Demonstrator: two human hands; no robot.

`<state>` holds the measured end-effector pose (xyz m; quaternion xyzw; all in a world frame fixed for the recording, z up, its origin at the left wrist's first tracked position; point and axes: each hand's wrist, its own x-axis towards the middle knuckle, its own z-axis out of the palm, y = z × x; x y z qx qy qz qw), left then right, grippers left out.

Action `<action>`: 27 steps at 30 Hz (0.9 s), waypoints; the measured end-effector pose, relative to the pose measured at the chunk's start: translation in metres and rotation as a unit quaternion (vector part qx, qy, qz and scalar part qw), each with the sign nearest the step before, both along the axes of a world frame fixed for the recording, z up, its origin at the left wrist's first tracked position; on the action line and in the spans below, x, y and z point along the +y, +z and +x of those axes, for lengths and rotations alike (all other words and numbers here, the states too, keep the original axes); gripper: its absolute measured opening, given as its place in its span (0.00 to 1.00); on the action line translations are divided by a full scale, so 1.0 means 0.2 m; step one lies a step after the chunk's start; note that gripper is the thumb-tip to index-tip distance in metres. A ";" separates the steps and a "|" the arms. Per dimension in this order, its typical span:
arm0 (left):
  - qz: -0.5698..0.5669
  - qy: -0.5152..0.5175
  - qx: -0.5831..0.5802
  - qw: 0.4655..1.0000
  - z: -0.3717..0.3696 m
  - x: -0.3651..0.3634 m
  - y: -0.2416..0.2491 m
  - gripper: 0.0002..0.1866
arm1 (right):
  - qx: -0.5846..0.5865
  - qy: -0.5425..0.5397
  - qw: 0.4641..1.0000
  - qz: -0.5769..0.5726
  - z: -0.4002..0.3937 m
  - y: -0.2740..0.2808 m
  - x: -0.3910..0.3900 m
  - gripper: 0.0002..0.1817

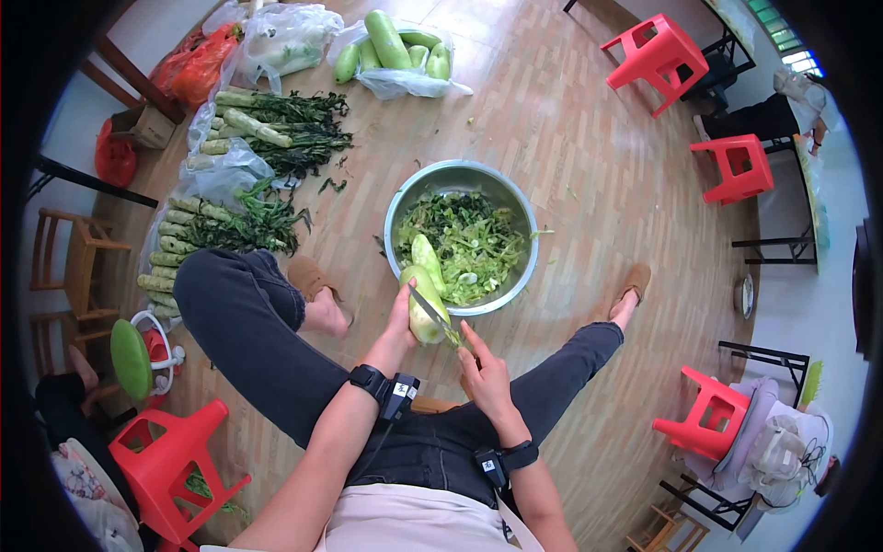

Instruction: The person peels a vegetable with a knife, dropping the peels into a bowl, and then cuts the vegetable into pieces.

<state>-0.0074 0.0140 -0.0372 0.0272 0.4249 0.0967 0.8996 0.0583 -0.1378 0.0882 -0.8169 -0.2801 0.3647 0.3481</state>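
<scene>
Wood-look floor (570,138) | metal basin (522,204): leafy scraps (474,235), pale gourd (425,250) | plastic bag (405,86): whole gourds (386,41) | left hand (400,317): fingers curled around light-green gourd (418,322) | right hand (485,373): fingers closed on knife (426,304)

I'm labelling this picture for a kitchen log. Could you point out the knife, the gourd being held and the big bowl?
Knife (430,306): head view, on the blade.
Held gourd (422,326): head view, on its near end.
Bowl (452,177): head view, on the far inner wall.
</scene>
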 end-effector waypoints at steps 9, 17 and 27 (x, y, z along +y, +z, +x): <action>0.010 0.019 -0.007 1.000 0.02 -0.02 -0.02 0.31 | -0.014 0.002 0.999 0.034 -0.02 0.01 0.08 0.20; 0.020 0.041 -0.009 0.999 0.01 -0.02 0.00 0.31 | -0.076 -0.009 0.997 -0.001 -0.03 0.00 0.12 0.19; 0.032 0.026 -0.005 0.999 -0.01 0.01 0.04 0.30 | 0.041 -0.012 0.999 -0.001 0.03 -0.09 0.11 0.18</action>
